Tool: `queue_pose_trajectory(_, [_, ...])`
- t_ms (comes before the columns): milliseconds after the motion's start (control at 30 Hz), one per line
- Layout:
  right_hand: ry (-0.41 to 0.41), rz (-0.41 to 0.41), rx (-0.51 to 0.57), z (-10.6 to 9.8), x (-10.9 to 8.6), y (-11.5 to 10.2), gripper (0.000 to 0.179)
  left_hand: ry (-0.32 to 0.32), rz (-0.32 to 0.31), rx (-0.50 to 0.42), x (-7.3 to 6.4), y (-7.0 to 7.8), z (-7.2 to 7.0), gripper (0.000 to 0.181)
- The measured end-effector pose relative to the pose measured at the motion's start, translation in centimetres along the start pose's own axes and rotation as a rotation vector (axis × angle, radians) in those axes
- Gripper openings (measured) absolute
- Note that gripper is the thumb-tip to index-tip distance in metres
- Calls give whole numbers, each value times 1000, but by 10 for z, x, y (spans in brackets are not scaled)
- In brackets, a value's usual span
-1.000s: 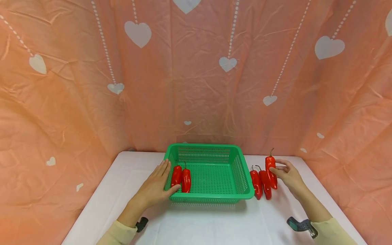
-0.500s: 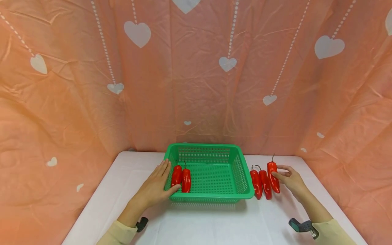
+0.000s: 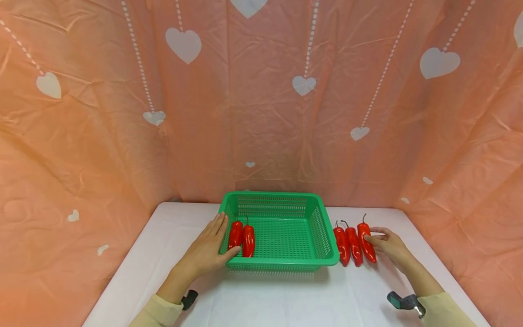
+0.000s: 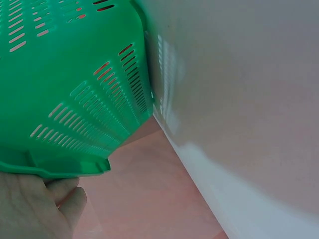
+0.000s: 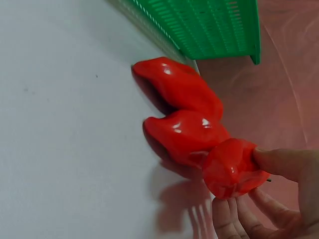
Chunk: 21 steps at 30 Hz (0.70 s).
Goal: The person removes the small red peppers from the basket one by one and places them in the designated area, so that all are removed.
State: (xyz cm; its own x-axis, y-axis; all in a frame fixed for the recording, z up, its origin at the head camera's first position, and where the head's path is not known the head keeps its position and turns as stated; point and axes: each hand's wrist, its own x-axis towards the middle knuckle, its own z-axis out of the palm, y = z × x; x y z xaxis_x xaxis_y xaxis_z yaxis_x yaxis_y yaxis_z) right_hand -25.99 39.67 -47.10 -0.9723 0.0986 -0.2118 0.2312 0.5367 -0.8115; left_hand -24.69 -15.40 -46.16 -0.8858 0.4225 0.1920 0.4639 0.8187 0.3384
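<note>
My right hand (image 3: 390, 245) pinches a red chili pepper (image 3: 366, 240) between thumb and fingers, to the right of the basket. In the right wrist view the held pepper (image 5: 232, 169) points its tip toward the camera and its shadow falls on the table; whether it touches the cloth I cannot tell. Two more red peppers lie side by side at its left, the middle one (image 3: 353, 246) and one beside the basket (image 3: 341, 245). My left hand (image 3: 206, 250) rests with straight fingers on the left rim of the green basket (image 3: 282, 261), its thumb over the front corner.
Inside the basket, two red peppers (image 3: 248, 240) lie against the left end. A white cloth (image 3: 278, 299) covers the table. Orange fabric with white hearts (image 3: 269, 136) hangs behind and along both sides.
My right hand has lowered the pepper toward the table and slightly right, away from the middle pepper it overlapped. The left hand and basket have stayed still.
</note>
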Motion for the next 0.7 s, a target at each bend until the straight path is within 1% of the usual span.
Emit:
queue_pose_trajectory(300, [-26, 19, 18, -3, 4, 7, 75, -1, -4, 3, 0, 0, 1, 103])
queue_pose_trajectory(700, [-12, 40, 27, -2, 7, 10, 75, 4, 1, 8, 0, 0, 0, 102])
